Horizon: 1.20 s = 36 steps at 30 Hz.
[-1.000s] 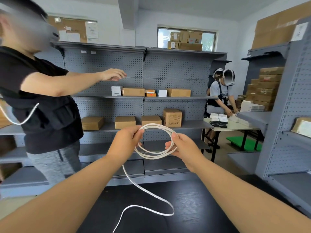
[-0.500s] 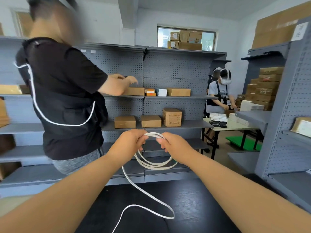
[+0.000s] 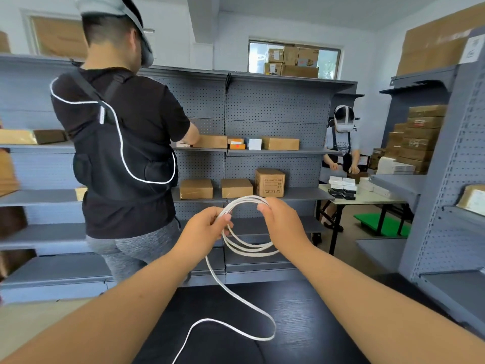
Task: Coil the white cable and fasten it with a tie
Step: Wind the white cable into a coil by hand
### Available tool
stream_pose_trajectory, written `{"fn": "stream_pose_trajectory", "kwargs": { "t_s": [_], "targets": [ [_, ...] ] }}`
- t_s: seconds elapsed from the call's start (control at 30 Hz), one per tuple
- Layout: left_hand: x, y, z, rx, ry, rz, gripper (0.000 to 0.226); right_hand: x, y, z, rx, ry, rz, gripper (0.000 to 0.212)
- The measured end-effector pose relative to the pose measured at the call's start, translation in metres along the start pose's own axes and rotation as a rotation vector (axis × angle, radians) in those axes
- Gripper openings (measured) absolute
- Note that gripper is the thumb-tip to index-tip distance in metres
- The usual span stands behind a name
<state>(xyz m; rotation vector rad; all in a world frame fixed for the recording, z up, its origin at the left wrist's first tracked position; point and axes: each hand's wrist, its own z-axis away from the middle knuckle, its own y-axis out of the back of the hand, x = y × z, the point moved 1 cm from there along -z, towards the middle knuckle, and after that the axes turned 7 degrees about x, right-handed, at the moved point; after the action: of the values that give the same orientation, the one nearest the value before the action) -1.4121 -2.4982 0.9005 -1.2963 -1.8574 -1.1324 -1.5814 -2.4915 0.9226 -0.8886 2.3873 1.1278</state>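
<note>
The room is bright and evenly lit, with daylight coming through the far window (image 3: 328, 61), whose glass is washed pale. Shadows are soft, and only faint darker bands lie under the far shelves (image 3: 283, 151). The dark worktop (image 3: 315, 324) carries a dull sheen, and the white cable (image 3: 236, 295) stands out crisply against it. The left hand (image 3: 207, 227) and right hand (image 3: 283, 222) are in sharp focus. The near person (image 3: 126, 153) on the left is slightly soft, the head smeared. Wide-angle distortion stretches the forearms at the bottom corners and bows the right shelf (image 3: 446, 195).
</note>
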Motion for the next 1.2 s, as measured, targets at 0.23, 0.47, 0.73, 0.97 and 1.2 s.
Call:
{"fn": "stream_pose_trajectory", "kwargs": {
  "t_s": [0.23, 0.47, 0.73, 0.97, 1.2],
  "targets": [
    [0.007, -0.019, 0.006, 0.105, 0.119, 0.253, 0.013, 0.006, -0.008, 0.008, 0.158, -0.184, -0.202, 0.019],
    [0.014, -0.022, 0.008, 0.201, -0.042, 0.025, 0.021, 0.006, -0.02, 0.016, 0.169, -0.317, -0.348, 0.023],
    [0.025, -0.004, 0.004, 0.229, -0.192, -0.219, 0.021, 0.01, -0.012, 0.01, -0.12, -0.365, -0.516, 0.02],
    [0.031, -0.003, 0.002, 0.128, -0.278, -0.453, 0.019, -0.003, -0.002, 0.0, -0.173, -0.1, -0.288, 0.025],
    [0.027, 0.002, -0.001, 0.022, -0.302, -0.527, 0.023, -0.013, -0.003, -0.005, -0.253, 0.063, 0.101, 0.019]
  ]
}}
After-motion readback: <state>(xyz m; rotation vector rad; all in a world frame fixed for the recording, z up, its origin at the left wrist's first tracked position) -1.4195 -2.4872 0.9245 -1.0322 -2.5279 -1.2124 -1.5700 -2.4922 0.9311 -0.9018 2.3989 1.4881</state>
